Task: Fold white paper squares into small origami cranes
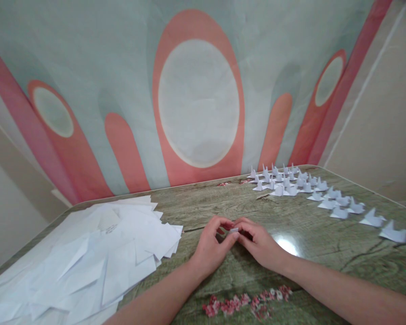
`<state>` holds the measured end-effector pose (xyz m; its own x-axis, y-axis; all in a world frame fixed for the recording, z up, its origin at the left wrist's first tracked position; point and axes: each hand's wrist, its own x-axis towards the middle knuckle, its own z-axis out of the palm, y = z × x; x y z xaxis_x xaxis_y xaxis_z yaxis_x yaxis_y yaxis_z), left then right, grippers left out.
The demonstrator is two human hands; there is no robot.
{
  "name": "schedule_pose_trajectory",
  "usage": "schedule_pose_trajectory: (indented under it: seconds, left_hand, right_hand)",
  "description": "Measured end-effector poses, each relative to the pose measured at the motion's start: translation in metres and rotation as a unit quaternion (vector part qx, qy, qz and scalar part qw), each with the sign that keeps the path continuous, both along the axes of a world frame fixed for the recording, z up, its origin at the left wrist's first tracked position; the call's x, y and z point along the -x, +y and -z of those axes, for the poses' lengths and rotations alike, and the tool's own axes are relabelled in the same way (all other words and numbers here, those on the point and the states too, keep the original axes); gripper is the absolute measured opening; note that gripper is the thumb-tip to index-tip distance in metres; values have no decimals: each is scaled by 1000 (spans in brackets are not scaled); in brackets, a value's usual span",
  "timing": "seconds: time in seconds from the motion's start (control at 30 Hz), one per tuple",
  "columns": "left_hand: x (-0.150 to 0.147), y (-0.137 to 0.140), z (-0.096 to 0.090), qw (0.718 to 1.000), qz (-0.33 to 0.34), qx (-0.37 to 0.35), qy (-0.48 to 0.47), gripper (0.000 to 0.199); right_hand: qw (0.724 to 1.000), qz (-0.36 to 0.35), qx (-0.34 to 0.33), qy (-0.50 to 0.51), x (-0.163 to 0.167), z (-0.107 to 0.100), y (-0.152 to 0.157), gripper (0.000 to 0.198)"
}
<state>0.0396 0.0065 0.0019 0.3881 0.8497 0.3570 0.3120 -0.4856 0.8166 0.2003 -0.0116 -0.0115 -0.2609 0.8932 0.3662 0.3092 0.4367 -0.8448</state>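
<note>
My left hand (214, 241) and my right hand (257, 241) meet over the middle of the table, fingertips almost touching. Between them they pinch a small folded piece of white paper (234, 230); most of it is hidden by the fingers, so its shape is unclear. To the right stand several folded white paper birds (338, 212) in loose rows. A wide heap of loose white paper sheets (88, 253) lies to the left of my left forearm.
The table (196, 207) has a wood-grain top with printed pink blossoms (246, 302) near its front. A painted backdrop (203, 176) in green and coral rises behind the far edge. Light glares off the surface beside my right wrist.
</note>
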Motion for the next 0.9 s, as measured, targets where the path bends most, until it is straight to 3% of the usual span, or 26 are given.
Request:
schedule_pose_trajectory:
  seconds: [0.13,0.4,0.67,0.9]
  left_hand:
    - [0,-1,-1,999,9,-33,14,1]
    - [-1,1,2,999,-5,-32,16,2]
    - [1,2,-3,999,-6,6,-31,8]
    - [3,9,6,995,-16,67,-76,16]
  right_hand:
    - [1000,-16,-18,-17,3,-1,-4,14]
    - [999,12,-17,-27,5,-2,-5,13]
    - [1000,14,-15,-24,5,-4,-5,17]
    - [999,41,19,-8,2,0,-3,20]
